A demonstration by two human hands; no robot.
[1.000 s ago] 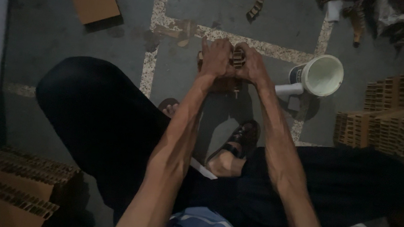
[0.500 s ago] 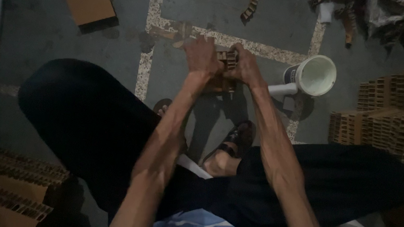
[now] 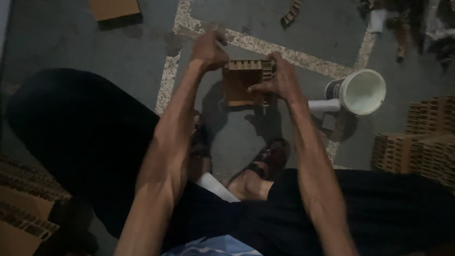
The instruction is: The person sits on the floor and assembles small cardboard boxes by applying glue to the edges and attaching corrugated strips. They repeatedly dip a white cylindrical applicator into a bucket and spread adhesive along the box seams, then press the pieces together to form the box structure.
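I sit with both arms stretched out over my knees above a grey floor. My right hand [image 3: 281, 80] grips the right edge of a small brown cardboard piece [image 3: 241, 81] with a slotted, ridged top edge. My left hand [image 3: 209, 50] is closed at the piece's upper left corner, pinching a thin pale strip that sticks out past the fingers. The piece hangs in the air between the two hands, above my sandalled foot [image 3: 264, 163].
A white bucket [image 3: 363, 92] lies on its side to the right. Stacks of slotted cardboard [image 3: 431, 137] stand at the right edge, more corrugated sheets [image 3: 9, 205] at the lower left. A flat cardboard sheet [image 3: 111, 1] lies at the top left. Scraps litter the top right.
My hands, clasped tightly together a second ago, have spread apart. The cardboard piece now shows between them, and the left hand has moved up and to the left.
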